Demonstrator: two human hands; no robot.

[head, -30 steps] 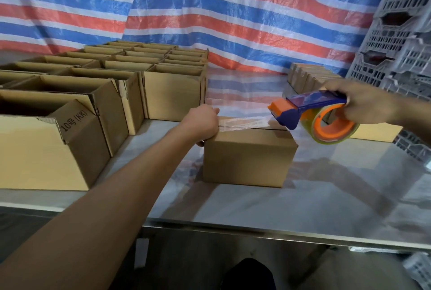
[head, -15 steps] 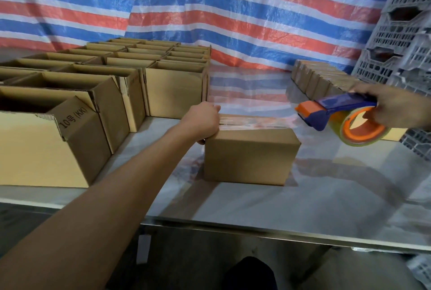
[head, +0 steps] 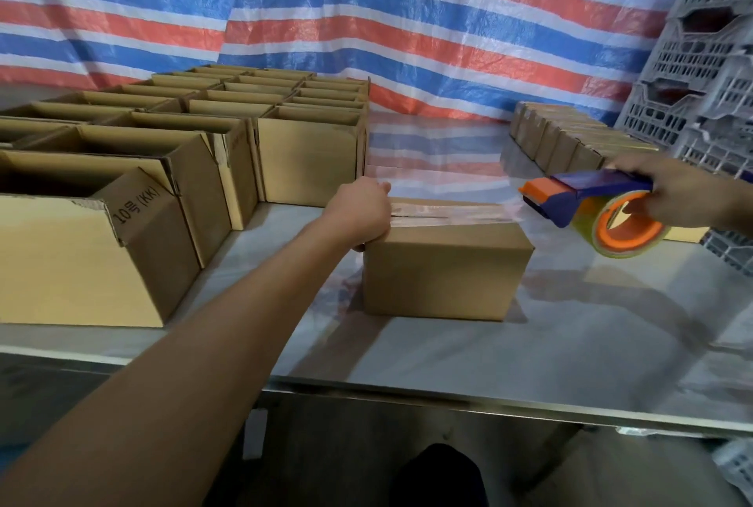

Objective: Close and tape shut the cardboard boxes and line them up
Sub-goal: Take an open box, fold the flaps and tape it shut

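Gripping the left end of the closed cardboard box (head: 444, 270) on the table (head: 489, 360), the left hand (head: 360, 213) curls over its taped top; the right hand (head: 688, 201) clutches the tape dispenser (head: 570, 201) just beyond the box's right end; open boxes (head: 163, 180) stand left.

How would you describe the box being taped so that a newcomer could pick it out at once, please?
Start at the steel table in front of the striped tarp. Between the open boxes on the left and the tight row of boxes on the right, one closed box stands alone. Only it has the left hand holding its end.
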